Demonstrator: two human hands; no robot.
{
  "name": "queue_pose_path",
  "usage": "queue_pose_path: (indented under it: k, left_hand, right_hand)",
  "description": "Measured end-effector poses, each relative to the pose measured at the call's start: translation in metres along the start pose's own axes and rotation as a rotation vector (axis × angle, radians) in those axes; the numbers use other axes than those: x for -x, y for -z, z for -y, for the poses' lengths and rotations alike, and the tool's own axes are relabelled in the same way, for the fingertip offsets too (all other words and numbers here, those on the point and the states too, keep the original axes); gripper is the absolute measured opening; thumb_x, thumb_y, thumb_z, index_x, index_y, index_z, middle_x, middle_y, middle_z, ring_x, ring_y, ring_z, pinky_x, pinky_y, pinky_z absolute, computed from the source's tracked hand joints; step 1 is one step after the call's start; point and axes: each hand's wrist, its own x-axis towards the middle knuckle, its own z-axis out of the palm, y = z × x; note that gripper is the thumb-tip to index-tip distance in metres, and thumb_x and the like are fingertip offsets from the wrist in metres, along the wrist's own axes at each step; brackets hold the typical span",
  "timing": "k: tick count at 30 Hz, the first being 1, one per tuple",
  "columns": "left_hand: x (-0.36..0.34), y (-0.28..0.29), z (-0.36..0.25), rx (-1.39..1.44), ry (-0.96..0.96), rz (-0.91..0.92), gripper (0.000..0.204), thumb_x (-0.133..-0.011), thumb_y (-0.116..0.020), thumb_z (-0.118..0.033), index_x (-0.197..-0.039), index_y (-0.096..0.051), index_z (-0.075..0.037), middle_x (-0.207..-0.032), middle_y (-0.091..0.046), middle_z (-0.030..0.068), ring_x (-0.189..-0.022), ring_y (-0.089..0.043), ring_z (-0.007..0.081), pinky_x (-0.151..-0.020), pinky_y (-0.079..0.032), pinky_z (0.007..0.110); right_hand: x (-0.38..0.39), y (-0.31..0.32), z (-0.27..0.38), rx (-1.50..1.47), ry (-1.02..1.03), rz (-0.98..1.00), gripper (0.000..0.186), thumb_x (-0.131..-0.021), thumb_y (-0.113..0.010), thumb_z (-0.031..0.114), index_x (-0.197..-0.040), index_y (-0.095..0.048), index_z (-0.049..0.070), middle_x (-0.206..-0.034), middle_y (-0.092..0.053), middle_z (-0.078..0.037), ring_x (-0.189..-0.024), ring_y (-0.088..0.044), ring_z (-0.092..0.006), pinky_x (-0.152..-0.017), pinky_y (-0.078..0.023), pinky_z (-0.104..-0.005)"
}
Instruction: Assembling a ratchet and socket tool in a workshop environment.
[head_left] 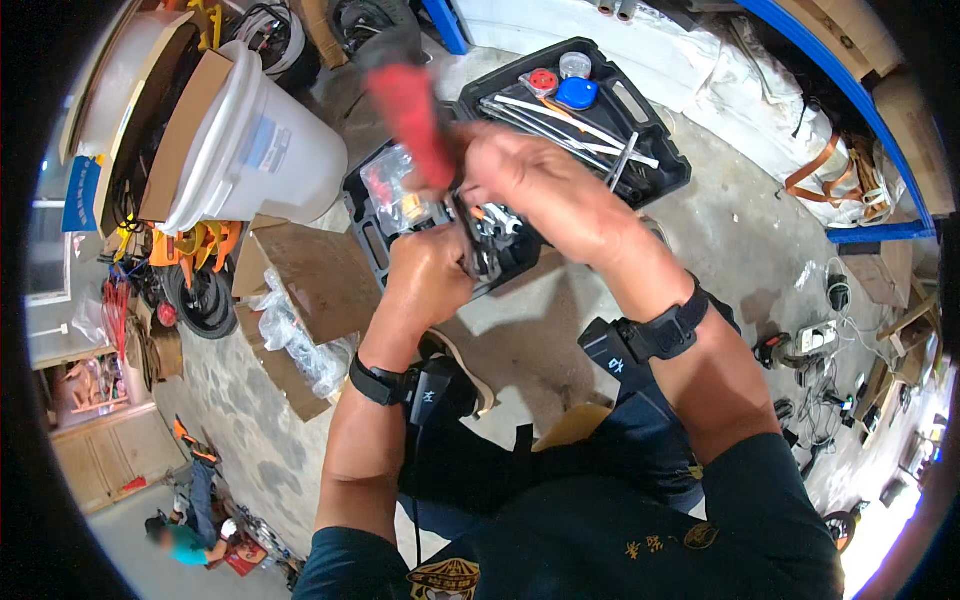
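My left hand (430,275) is closed on a dark metal piece (484,250), whose kind I cannot make out. Just above it, my right hand (515,168) is closed at the lower end of a red tool (418,115) with a dark top, smeared by motion. Whether the red tool and the dark piece are joined is hidden by my fingers. Beneath both hands lies an open black plastic case (655,185). In it are a clear bag of small parts (392,185), long thin rods (545,130), a blue round item (577,93) and a red roll (542,80).
A large white bucket (290,150) stands on the left beside an open cardboard box (310,270) with clear plastic wrapping (310,350). Blue rack posts (880,235) and white sacks (735,90) are at the far right. Cables (820,400) lie rightward. Another person (190,540) is at lower left.
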Motion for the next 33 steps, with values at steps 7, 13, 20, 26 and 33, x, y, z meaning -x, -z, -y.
queue_pose_path:
  k: [7,13,20,26,33]
  left_hand:
    - [-0.009,0.005,0.019,0.369,0.107,-0.152,0.024,-0.079,-0.066,0.001,-0.103,-0.067,-0.002,-0.089,-0.069,0.0077,-0.086,-0.063,0.0156,-0.076,-0.049,0.03]
    - [-0.01,0.029,0.025,0.294,0.353,-0.282,0.013,-0.078,-0.069,-0.006,-0.087,-0.067,0.003,-0.066,-0.065,0.012,-0.062,-0.053,0.0093,-0.057,-0.046,0.03]
    - [-0.007,0.058,0.024,0.315,0.291,-0.742,0.012,-0.076,-0.075,-0.001,-0.085,-0.068,0.0,-0.072,-0.065,0.0021,-0.066,-0.055,0.0074,-0.06,-0.045,0.025]
    - [-0.003,0.061,0.031,0.518,0.306,-1.036,0.021,-0.075,-0.079,0.002,-0.093,-0.068,0.0,-0.082,-0.066,-0.0006,-0.072,-0.058,0.0078,-0.069,-0.048,0.024]
    - [0.008,0.035,-0.001,0.246,0.06,-0.701,0.02,-0.071,-0.082,-0.003,-0.083,-0.066,-0.003,-0.074,-0.064,0.0008,-0.066,-0.057,0.0097,-0.066,-0.047,0.025]
  right_hand:
    - [0.0,-0.014,-0.004,-0.049,-0.057,0.086,0.066,-0.093,-0.049,0.063,-0.108,-0.07,0.002,-0.099,-0.069,-0.008,-0.097,-0.059,-0.012,-0.088,-0.047,-0.0304]
    - [0.001,-0.002,-0.005,0.061,-0.078,-0.04,0.074,-0.094,-0.041,0.066,-0.111,-0.069,0.0,-0.104,-0.07,-0.013,-0.1,-0.064,-0.0206,-0.092,-0.048,-0.0346]
    - [-0.001,-0.001,-0.008,0.008,-0.109,-0.145,0.066,-0.096,-0.049,0.058,-0.101,-0.069,-0.004,-0.094,-0.071,-0.011,-0.09,-0.066,-0.0154,-0.084,-0.052,-0.0295]
    - [-0.002,-0.001,-0.016,0.148,-0.302,-0.135,0.063,-0.099,-0.043,0.056,-0.117,-0.059,-0.003,-0.106,-0.068,-0.017,-0.09,-0.066,-0.0211,-0.077,-0.054,-0.0322]
    - [-0.015,-0.001,-0.038,-0.395,-0.356,-0.415,0.049,-0.097,-0.055,0.046,-0.119,-0.054,0.002,-0.115,-0.063,-0.017,-0.094,-0.066,-0.0238,-0.078,-0.054,-0.0354]
